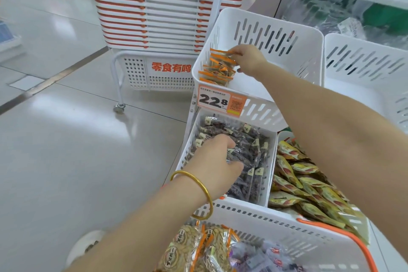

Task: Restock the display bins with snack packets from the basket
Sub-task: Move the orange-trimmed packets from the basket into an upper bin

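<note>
Snack packets look light, crinkly and slippery; our right fingers pinch orange ones by their edges, left fingers curl round dark ones.

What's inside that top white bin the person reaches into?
A row of orange-edged packets stands at the left wall of the top bin, gripped by the right hand. Elsewhere its floor shows bare white; the forearm covers the near right part.
</note>
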A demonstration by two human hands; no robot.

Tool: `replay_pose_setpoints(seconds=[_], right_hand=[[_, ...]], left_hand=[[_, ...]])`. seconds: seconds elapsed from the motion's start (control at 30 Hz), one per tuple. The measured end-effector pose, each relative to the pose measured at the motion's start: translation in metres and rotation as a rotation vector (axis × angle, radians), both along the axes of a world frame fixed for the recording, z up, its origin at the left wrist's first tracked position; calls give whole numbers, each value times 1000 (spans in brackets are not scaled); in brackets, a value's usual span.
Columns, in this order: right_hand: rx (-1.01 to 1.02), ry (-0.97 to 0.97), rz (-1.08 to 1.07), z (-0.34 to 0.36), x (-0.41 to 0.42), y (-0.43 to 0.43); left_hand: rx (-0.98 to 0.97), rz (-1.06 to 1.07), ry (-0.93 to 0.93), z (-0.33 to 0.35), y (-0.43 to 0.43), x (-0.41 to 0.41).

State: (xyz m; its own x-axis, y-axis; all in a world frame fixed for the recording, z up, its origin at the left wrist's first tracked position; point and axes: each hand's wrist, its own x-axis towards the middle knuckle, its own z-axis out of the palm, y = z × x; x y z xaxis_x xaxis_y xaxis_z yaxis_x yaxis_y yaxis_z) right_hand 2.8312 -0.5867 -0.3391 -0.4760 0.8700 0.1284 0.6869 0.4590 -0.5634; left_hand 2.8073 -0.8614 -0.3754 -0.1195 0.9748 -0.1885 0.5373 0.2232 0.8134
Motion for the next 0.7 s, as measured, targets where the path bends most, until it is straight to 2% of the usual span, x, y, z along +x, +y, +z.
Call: replay_pose_setpoints(seconds=[0.17, 0.27, 0.4, 0.47, 0.53, 0.63, 0.7], right_hand=[[-101, -68, -24, 0, 6, -1], [-74, -57, -40, 7, 22, -12], [-1, 197, -17, 24, 61, -92], [-64, 395, 45, 16, 92, -160], [-208, 479, 98, -17, 125, -223], [-471, 225, 70, -102, 161, -286], [-567, 22, 40, -159, 170, -307]], left_hand=[[11, -22, 39, 1, -2, 1], [0, -29, 40, 3, -6, -1], [-31, -64, 81, 7, -25, 2], [-76, -71, 130, 4, -36, 3], [-122, -67, 174, -3, -49, 5], [-170, -82, 238, -24, -72, 12], [-195, -101, 267, -39, -89, 17]])
